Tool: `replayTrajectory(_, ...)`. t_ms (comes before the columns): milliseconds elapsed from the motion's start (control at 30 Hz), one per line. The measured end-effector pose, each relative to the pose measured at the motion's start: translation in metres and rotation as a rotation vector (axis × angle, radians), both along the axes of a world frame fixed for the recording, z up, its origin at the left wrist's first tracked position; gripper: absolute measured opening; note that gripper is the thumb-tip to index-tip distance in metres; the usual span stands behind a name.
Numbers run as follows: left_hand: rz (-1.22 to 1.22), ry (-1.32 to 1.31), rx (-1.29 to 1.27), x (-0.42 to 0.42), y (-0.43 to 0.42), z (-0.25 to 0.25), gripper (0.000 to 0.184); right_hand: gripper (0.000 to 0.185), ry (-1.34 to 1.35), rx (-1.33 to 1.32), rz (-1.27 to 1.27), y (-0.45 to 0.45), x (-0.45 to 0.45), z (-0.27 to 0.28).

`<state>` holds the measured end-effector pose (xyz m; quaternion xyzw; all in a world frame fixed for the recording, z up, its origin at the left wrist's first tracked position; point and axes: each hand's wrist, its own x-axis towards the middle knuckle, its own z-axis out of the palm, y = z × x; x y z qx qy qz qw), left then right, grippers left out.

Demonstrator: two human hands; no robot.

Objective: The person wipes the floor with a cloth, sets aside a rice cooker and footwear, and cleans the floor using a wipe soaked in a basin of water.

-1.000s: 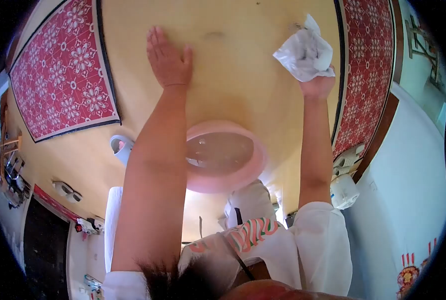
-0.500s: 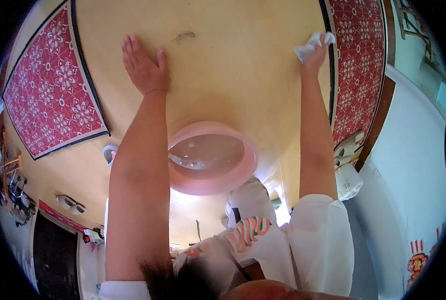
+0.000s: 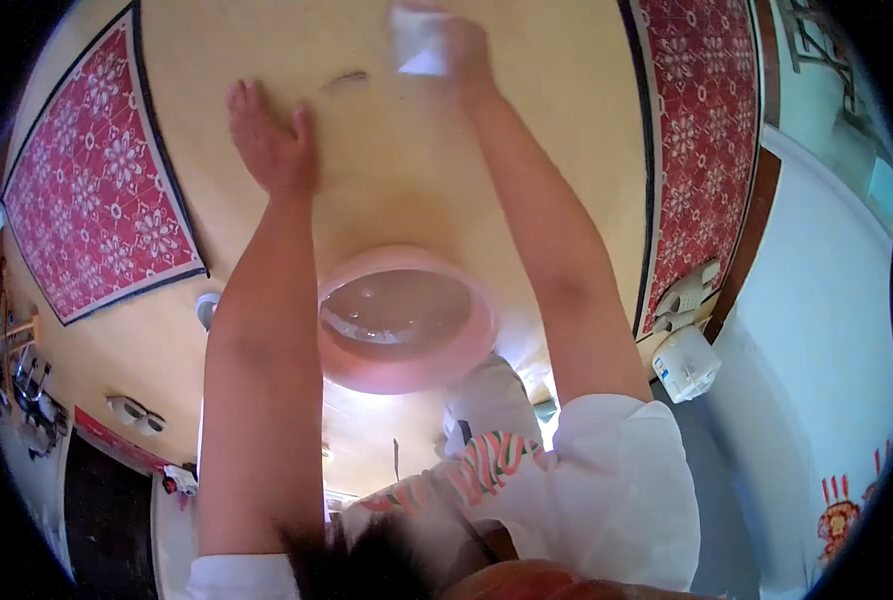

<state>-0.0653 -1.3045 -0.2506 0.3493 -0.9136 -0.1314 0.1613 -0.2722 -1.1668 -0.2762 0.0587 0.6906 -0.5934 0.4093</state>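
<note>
My left hand [image 3: 270, 140] lies flat on the yellowish floor [image 3: 386, 190], fingers spread and holding nothing. Farther forward and to its right, my right hand [image 3: 463, 55] is closed on a white cloth [image 3: 420, 42], which is blurred by motion. A small dark smudge [image 3: 348, 77] marks the floor between the two hands. Between my forearms, close to my body, stands a pink basin [image 3: 406, 370] with cloudy water in it.
Red patterned mats lie at the left [image 3: 101, 180] and right [image 3: 696, 140]. Slippers [image 3: 684, 297] and a white package [image 3: 685, 364] are by the right wall. More slippers [image 3: 136, 415] lie at lower left. A light-coloured cup [image 3: 206, 310] is partly behind my left forearm.
My right hand has swept left with the cloth, from beside the right mat to the upper middle. My left hand stays flat on the floor; the view has shifted slightly.
</note>
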Motion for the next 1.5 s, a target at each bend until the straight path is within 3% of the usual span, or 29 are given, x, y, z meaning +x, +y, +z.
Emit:
replayTrajectory(67, 0.003, -0.008, 0.021, 0.000, -0.002, 0.000, 0.067, 0.026, 0.380, 0.091, -0.260, 0.041, -0.013, -0.039)
replayTrajectory(100, 0.005, -0.006, 0.017, 0.001, -0.001, 0.000, 0.067, 0.029, 0.093, -0.247, -0.401, 0.051, -0.017, 0.009)
replayTrajectory(133, 0.008, 0.001, 0.013, 0.001, -0.002, -0.001, 0.067, 0.063, -0.075, -0.423, -0.462, 0.076, -0.035, 0.027)
replayTrajectory(200, 0.004, 0.023, 0.008, 0.003, -0.004, -0.005, 0.066, 0.064, -0.164, -0.676, -0.350, 0.091, -0.028, 0.090)
replayTrajectory(233, -0.002, 0.038, 0.006, 0.004, -0.006, -0.009, 0.066, 0.071, -0.321, -1.059, -0.266, 0.110, -0.034, 0.088)
replayTrajectory(267, -0.010, 0.055, 0.005, 0.005, -0.007, -0.010, 0.065, 0.067, -0.144, -0.743, -0.412, 0.115, -0.028, 0.107)
replayTrajectory(400, 0.029, 0.014, 0.017, 0.002, -0.006, -0.005, 0.065, 0.065, 0.075, -0.429, -0.454, 0.135, -0.027, 0.102)
replayTrajectory(467, 0.048, 0.000, 0.029, 0.001, -0.006, -0.006, 0.066, 0.061, 0.043, -0.327, -0.498, 0.131, -0.032, 0.072)
replayTrajectory(500, 0.048, -0.014, 0.043, 0.002, -0.011, -0.003, 0.065, 0.058, 0.131, -0.178, -0.540, 0.116, -0.038, 0.020)
replayTrajectory(633, 0.042, -0.052, 0.077, 0.000, -0.008, 0.002, 0.064, 0.049, 0.247, -0.222, -0.113, 0.016, -0.022, 0.031)
replayTrajectory(700, 0.042, -0.047, 0.082, 0.000, -0.009, 0.001, 0.065, 0.042, -0.004, -0.203, -0.119, -0.026, 0.015, 0.029)
replayTrajectory(733, 0.044, -0.033, 0.087, 0.000, -0.009, 0.001, 0.065, 0.039, 0.452, -0.191, 0.206, -0.037, 0.032, 0.016)
replayTrajectory(800, 0.048, -0.023, 0.079, -0.002, -0.010, 0.000, 0.066, 0.037, 0.826, -0.192, 0.519, -0.047, 0.046, 0.013)
replayTrajectory(867, 0.048, -0.035, 0.060, -0.002, -0.011, 0.000, 0.068, 0.039, 0.533, -0.183, 0.378, -0.041, 0.048, 0.012)
replayTrajectory(967, 0.052, -0.083, 0.080, -0.003, -0.011, 0.003, 0.070, 0.045, -0.072, -0.184, -0.226, -0.028, 0.014, 0.030)
replayTrajectory(1000, 0.045, -0.086, 0.109, -0.003, -0.011, 0.005, 0.070, 0.044, -0.146, -0.280, -0.408, -0.029, -0.004, 0.063)
replayTrajectory(1067, 0.030, -0.089, 0.161, -0.004, -0.013, 0.010, 0.070, 0.050, -0.177, -0.494, -0.419, -0.010, -0.040, 0.080)
replayTrajectory(1167, 0.031, -0.082, 0.175, -0.004, -0.015, 0.008, 0.070, 0.061, 0.042, -0.422, -0.317, 0.004, -0.076, 0.073)
replayTrajectory(1267, 0.031, -0.063, 0.169, -0.005, -0.015, 0.003, 0.071, 0.053, 0.261, 0.019, -0.285, 0.001, -0.076, 0.004)
replayTrajectory(1300, 0.034, -0.060, 0.170, -0.006, -0.016, 0.002, 0.071, 0.047, 0.129, -0.229, -0.169, -0.023, -0.054, 0.022)
replayTrajectory(1333, 0.037, -0.060, 0.172, -0.006, -0.016, 0.002, 0.071, 0.047, 0.040, -0.222, -0.001, -0.009, -0.046, -0.022)
replayTrajectory(1400, 0.039, -0.063, 0.193, -0.006, -0.016, 0.004, 0.072, 0.038, 0.019, -0.084, 0.161, -0.064, 0.024, 0.008)
replayTrajectory(1467, 0.037, -0.070, 0.228, -0.006, -0.018, 0.005, 0.073, 0.036, 1.108, -0.089, 0.858, -0.080, 0.042, 0.035)
replayTrajectory(1500, 0.038, -0.088, 0.241, -0.005, -0.017, 0.005, 0.073, 0.040, 0.708, -0.064, 0.604, -0.085, 0.049, 0.055)
